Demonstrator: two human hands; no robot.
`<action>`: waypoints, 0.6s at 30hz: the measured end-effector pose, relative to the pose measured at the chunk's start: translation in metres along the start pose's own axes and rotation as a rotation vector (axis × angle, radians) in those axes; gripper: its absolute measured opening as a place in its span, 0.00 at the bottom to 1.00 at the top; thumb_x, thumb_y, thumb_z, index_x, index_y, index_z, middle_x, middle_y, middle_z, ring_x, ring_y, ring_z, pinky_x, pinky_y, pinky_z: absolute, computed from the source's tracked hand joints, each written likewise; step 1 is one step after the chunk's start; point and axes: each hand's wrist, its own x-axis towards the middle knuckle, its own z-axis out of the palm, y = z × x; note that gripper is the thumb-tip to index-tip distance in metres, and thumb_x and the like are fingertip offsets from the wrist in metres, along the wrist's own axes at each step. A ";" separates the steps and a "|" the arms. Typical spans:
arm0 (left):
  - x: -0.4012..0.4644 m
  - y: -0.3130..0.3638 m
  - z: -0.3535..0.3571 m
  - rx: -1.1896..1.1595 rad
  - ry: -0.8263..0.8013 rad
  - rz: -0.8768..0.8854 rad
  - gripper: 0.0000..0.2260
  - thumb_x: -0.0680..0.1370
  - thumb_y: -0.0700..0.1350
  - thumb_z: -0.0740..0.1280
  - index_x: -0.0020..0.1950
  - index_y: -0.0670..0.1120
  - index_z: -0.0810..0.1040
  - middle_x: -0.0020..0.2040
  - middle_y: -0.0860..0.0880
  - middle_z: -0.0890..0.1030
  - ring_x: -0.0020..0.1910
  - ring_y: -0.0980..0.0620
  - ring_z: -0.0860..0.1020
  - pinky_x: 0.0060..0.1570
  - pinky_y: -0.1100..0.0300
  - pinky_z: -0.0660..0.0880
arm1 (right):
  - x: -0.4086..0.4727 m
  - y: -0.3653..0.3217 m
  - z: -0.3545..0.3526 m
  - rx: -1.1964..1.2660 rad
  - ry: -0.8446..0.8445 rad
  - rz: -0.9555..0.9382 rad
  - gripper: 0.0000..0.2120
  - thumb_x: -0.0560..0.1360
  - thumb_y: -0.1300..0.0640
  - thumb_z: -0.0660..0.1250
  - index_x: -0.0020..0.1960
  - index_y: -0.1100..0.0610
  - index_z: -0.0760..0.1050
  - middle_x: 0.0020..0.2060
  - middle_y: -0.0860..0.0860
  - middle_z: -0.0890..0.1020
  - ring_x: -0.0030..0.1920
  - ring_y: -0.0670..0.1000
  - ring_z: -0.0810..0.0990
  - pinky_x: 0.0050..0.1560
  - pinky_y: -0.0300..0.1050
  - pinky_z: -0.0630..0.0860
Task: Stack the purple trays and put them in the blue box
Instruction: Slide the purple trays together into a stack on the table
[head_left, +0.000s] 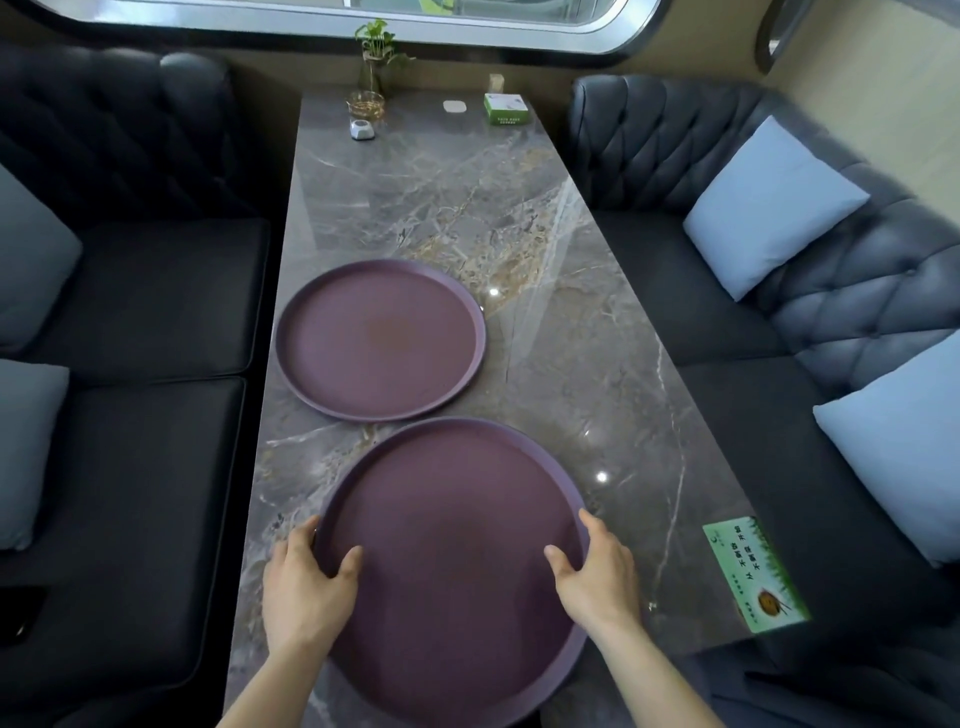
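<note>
Two round purple trays are on the grey marble table (545, 249). The far tray (380, 340) lies flat left of the table's middle, with nothing on it. The near tray (452, 530) is closest to me and looks slightly raised at its near side. My left hand (306, 592) grips its left rim, thumb inside the tray. My right hand (597, 571) grips the right rim the same way. No blue box is in view.
At the table's far end stand a small plant in glass (375, 57), a gold-rimmed glass dish (365, 104), a small grey device (362, 130), a white coaster (454, 106) and a green box (506, 108). A green sign (753, 571) sits at the near right edge. Dark sofas with pale cushions flank both sides.
</note>
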 end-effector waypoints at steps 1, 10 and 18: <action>-0.002 0.000 0.000 0.007 0.001 0.002 0.29 0.71 0.51 0.74 0.71 0.47 0.71 0.68 0.44 0.76 0.68 0.41 0.72 0.62 0.42 0.72 | 0.000 0.001 0.000 -0.007 -0.007 -0.005 0.34 0.75 0.47 0.69 0.77 0.54 0.61 0.74 0.52 0.70 0.74 0.55 0.66 0.72 0.50 0.65; -0.017 -0.003 -0.002 0.147 -0.041 0.122 0.31 0.73 0.51 0.73 0.74 0.51 0.69 0.68 0.44 0.74 0.69 0.41 0.68 0.63 0.44 0.71 | -0.005 0.003 0.005 -0.138 -0.066 -0.021 0.37 0.76 0.42 0.66 0.79 0.52 0.55 0.80 0.53 0.55 0.78 0.55 0.59 0.73 0.49 0.62; -0.014 -0.001 -0.008 0.439 -0.082 0.194 0.25 0.73 0.61 0.68 0.68 0.53 0.77 0.71 0.47 0.73 0.66 0.44 0.76 0.56 0.49 0.77 | -0.001 -0.002 -0.001 -0.495 -0.052 -0.106 0.32 0.77 0.38 0.60 0.74 0.55 0.64 0.77 0.54 0.62 0.68 0.54 0.74 0.62 0.47 0.74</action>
